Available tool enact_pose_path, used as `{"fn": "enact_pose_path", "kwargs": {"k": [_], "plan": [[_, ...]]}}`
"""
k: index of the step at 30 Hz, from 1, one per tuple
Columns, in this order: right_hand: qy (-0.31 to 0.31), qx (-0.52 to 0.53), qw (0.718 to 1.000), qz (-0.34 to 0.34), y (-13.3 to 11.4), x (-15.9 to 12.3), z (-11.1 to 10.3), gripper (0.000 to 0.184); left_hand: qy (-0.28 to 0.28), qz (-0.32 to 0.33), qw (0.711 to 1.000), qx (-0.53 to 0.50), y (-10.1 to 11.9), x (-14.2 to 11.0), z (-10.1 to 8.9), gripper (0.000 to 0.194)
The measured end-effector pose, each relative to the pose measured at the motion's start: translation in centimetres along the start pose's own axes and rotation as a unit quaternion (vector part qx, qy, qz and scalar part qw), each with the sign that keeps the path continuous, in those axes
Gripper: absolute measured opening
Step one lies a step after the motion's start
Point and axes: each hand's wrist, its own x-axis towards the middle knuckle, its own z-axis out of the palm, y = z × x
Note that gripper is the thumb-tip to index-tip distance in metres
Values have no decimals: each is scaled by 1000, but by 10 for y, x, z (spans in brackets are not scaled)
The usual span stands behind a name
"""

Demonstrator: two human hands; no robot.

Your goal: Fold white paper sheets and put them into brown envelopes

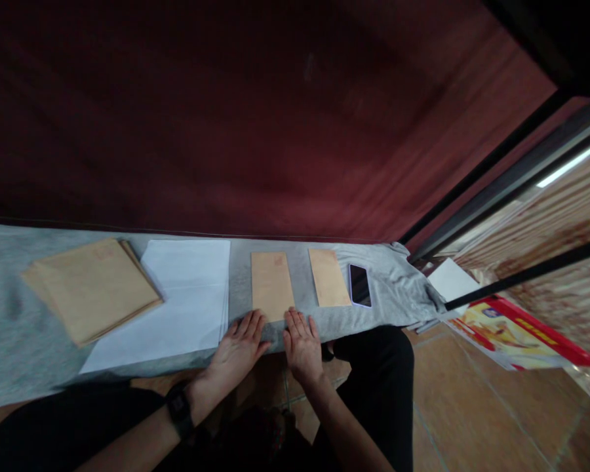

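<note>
A small brown envelope (272, 285) lies flat on the grey cloth in front of me. My left hand (240, 344) rests at its lower left corner, fingers stretched out and the tips touching the edge. At the lower right corner lies my right hand (302, 337), also flat with its fingers extended. A second brown envelope (330, 278) sits just to the right, apart from my hands. Left of the first envelope are white paper sheets (187, 282), partly covered by a stack of larger brown envelopes (96, 288).
A phone (360, 286) lies right of the second envelope on the grey cloth (393, 288). A dark red fabric wall (216, 131) rises behind. Black metal bars (486, 170) stand at the right. On the tiled floor (452, 400) is a red and yellow box (516, 331).
</note>
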Motion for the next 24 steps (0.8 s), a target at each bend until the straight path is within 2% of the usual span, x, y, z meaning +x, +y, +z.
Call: {"fn": "enact_pose_path", "kwargs": {"k": [3, 7, 10, 12, 17, 20, 24], "plan": [[18, -5, 1000, 9, 0, 1, 1, 48, -12, -30, 999, 17, 4, 0, -3, 46], [40, 5, 999, -4, -15, 4, 8, 49, -28, -65, 997, 32, 6, 1, -4, 42], [21, 26, 998, -53, -31, 4, 13, 49, -16, -51, 998, 15, 0, 2, -2, 40], [16, 28, 998, -52, -37, 3, 15, 50, 0, -39, 999, -6, -6, 3, -1, 39], [39, 7, 999, 19, -38, -1, 15, 51, 16, -78, 994, -72, -9, 7, -2, 37], [59, 2, 998, 36, -36, -1, 17, 52, 19, -101, 986, -129, -7, 12, -5, 38], [58, 6, 998, 34, -37, 2, 18, 54, 24, -138, 955, -261, -13, 23, -3, 37]]}}
